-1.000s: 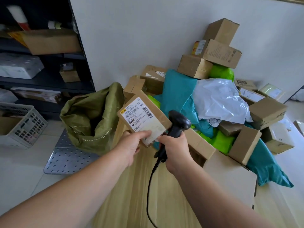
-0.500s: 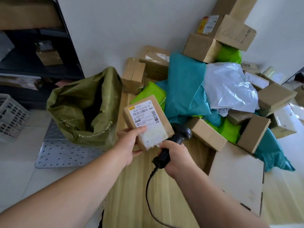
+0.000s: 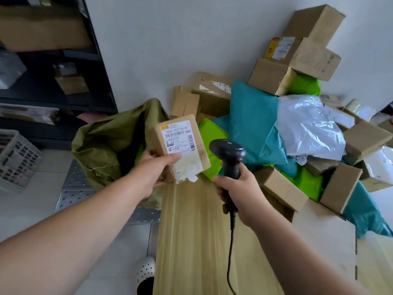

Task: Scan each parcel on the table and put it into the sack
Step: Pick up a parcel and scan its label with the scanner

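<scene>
My left hand (image 3: 154, 167) grips a small brown cardboard parcel (image 3: 180, 143) by its lower left corner, its white barcode label facing up. The parcel hangs above the table's left edge, beside the open green sack (image 3: 106, 150). In my right hand (image 3: 238, 188) I hold a black barcode scanner (image 3: 230, 158) by the handle, its head just right of the parcel. The scanner's cable runs down over the wooden table (image 3: 195, 231). A heap of parcels (image 3: 276, 128) covers the table's far and right side: brown boxes, teal, green and white bags.
The sack stands on a perforated metal plate (image 3: 74, 188) on the floor left of the table. A dark shelf unit (image 3: 53, 71) with boxes and a white plastic crate (image 3: 14, 158) lie further left. A flat cardboard sheet (image 3: 319, 241) rests at the table's right. My white shoe (image 3: 145, 271) shows below.
The parcel has shifted left toward the sack's mouth and turned more upright. The scanner has drawn apart from it to the right; both hands keep their hold.
</scene>
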